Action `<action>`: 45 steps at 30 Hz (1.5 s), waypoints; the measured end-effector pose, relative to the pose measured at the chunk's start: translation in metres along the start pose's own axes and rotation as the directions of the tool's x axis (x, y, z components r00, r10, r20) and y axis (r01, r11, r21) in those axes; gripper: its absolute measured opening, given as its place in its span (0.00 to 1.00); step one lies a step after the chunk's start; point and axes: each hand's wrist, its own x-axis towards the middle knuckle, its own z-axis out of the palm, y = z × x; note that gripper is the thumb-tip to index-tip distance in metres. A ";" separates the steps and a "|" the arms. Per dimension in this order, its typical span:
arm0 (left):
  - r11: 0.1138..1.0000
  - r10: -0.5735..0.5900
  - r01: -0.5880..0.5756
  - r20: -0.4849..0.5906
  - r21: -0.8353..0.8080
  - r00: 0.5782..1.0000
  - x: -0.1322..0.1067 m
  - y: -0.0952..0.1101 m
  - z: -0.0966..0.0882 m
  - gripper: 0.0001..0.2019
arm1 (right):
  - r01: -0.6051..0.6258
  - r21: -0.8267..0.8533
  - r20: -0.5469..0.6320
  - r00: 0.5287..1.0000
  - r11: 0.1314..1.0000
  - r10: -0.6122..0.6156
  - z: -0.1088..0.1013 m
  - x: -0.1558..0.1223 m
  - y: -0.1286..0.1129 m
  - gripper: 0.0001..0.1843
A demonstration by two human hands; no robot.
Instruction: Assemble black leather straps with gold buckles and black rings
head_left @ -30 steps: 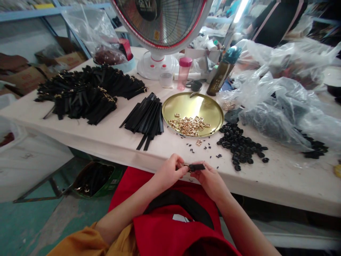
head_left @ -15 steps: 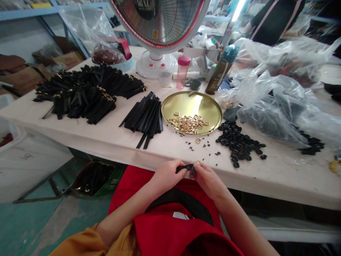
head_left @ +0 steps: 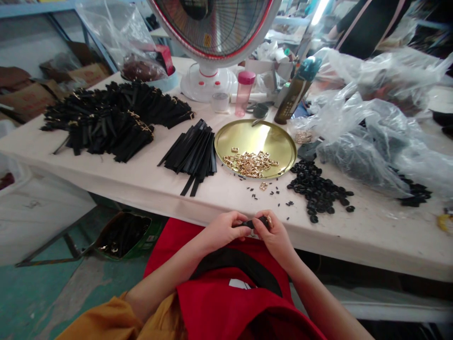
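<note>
Golden tray (head_left: 244, 136) holds small buckles (head_left: 252, 164) — a loose heap.

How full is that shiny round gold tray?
Partly full: small shiny gold buckles cover only the near part of the tray.

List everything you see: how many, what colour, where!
table: one, pale, middle
fan: one, white and red, back
jar: one, pink, near fan
bottle: one, brown, right of jar
tray: one, gold, mid-table
buckles: many, gold, mostly on tray
straps: many, black, left of tray
loops: many, black, right of tray
bags: several, clear, mostly right
boxes: some, brown, far left
held piece: one, black, front
left grip: one, bare, on held piece
right grip: one, bare, on held piece
</note>
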 end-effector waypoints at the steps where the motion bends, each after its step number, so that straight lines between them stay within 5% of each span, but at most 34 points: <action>1: 0.996 -0.049 0.050 0.020 -0.076 0.999 0.001 -0.002 -0.001 0.14 | 0.021 -0.036 -0.034 0.999 0.999 -0.022 0.001 0.000 0.002 0.12; 6: 0.960 -0.131 0.123 -0.016 -0.252 0.991 0.003 -0.007 -0.001 0.13 | 0.108 -0.205 -0.027 0.993 0.973 -0.116 -0.001 0.000 0.009 0.09; 16: 0.987 -0.065 0.067 -0.013 0.148 0.998 0.001 0.004 0.012 0.11 | 0.260 -0.333 0.304 0.939 0.907 -0.158 -0.025 -0.002 0.002 0.05; 24: 0.980 0.060 -0.070 0.058 0.184 0.997 0.007 0.007 0.014 0.14 | 0.110 -0.296 -0.067 0.988 0.949 -0.136 -0.012 -0.009 0.009 0.10; 30: 0.997 -0.068 0.068 0.009 0.024 0.998 0.011 0.001 0.019 0.14 | 0.058 -0.237 -0.232 0.966 0.970 -0.114 0.001 -0.010 0.014 0.11; 35: 0.995 -0.091 0.090 -0.017 -0.041 0.996 0.015 -0.010 0.021 0.14 | -0.025 -0.086 -0.202 0.979 0.996 0.007 0.002 -0.011 0.023 0.13; 41: 0.951 -0.136 0.086 0.151 0.298 0.979 0.010 -0.007 0.009 0.14 | 0.020 -0.077 -0.194 0.980 0.997 -0.034 0.005 -0.016 0.025 0.12; 45: 0.949 -0.079 0.068 0.025 0.307 0.997 0.013 -0.010 0.015 0.13 | -0.013 0.027 -0.231 0.973 1.000 0.019 0.007 -0.014 0.026 0.14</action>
